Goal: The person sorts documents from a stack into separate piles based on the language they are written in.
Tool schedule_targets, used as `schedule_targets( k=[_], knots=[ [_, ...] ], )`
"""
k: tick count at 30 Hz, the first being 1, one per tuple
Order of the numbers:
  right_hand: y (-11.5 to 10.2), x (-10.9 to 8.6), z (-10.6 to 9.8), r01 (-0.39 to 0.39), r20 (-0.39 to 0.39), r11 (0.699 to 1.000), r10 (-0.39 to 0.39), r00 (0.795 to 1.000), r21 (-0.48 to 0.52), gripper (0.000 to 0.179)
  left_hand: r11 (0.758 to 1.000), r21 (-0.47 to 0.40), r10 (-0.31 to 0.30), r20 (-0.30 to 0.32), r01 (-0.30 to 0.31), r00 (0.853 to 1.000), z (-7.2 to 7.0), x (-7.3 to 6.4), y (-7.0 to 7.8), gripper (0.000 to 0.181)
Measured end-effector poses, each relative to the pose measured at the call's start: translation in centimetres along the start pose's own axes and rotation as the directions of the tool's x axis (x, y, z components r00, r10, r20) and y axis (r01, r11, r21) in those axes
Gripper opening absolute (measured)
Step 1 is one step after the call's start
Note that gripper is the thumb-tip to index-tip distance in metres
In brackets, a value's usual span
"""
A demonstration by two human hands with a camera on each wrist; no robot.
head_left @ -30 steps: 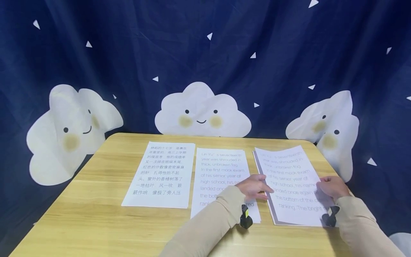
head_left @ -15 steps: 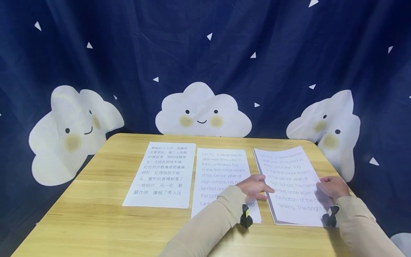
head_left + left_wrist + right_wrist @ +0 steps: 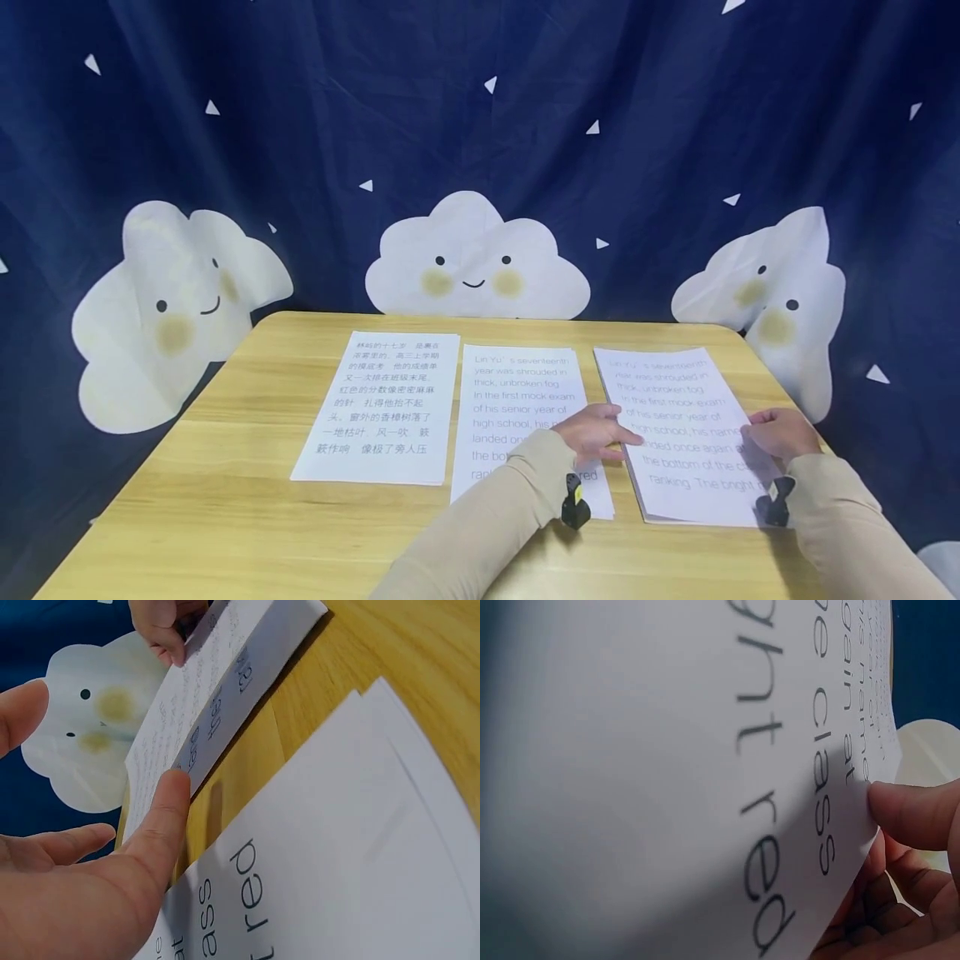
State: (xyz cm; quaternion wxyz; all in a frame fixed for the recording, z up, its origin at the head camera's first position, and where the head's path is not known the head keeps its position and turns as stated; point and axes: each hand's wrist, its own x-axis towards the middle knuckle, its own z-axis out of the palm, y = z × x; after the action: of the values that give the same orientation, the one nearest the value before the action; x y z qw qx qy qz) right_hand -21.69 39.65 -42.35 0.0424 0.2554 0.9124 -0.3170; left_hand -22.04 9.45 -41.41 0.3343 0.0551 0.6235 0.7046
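Note:
My right hand pinches the right edge of a printed paper sheet with English text, on the right-hand stack. In the right wrist view the thumb lies on top and the curled fingers are beneath the edge. My left hand is at that stack's left edge, fingers extended. The left wrist view shows its index fingertip right at the lifted side of the sheet, where the paper bends and more print shows below. The left forearm crosses the middle stack of English pages and hides part of its text.
A stack of pages with Chinese characters lies to the left on the wooden table. All three stacks lie side by side. Behind the table hangs a dark blue curtain with smiling white clouds.
The grey shadowed strip along the right stack's left edge has narrowed as the top sheet sits closer over it. Both hands stay almost in place; the head view shifts slightly.

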Motion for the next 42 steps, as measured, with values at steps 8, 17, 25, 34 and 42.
schedule_targets(
  k=[8,17,25,34,42],
  knots=[
    [0.2,0.4,0.4,-0.025,-0.002,1.0,0.025,1.0,0.016,0.029,0.995,0.095,-0.017,-0.036,0.02,0.999,0.0,0.0,0.0,0.073],
    [0.0,0.0,0.2,0.011,-0.031,1.0,-0.012,0.999,-0.012,0.029,0.998,0.065,-0.018,-0.023,0.019,1.0,0.0,-0.1,0.0,0.072],
    [0.2,0.0,-0.2,0.045,-0.028,0.999,-0.046,0.999,-0.027,0.029,0.997,0.078,-0.025,-0.043,0.028,0.999,0.1,-0.3,0.1,0.07],
    [0.3,0.1,0.0,0.012,-0.035,1.0,-0.013,0.999,-0.018,0.031,0.993,0.118,-0.025,-0.028,0.028,0.999,-0.5,-0.8,0.2,0.072],
    [0.0,-0.1,0.0,-0.015,-0.031,1.0,0.015,0.999,0.002,0.031,0.994,0.107,0.006,-0.002,-0.005,1.0,-1.5,-1.0,0.2,0.072]
  ],
)
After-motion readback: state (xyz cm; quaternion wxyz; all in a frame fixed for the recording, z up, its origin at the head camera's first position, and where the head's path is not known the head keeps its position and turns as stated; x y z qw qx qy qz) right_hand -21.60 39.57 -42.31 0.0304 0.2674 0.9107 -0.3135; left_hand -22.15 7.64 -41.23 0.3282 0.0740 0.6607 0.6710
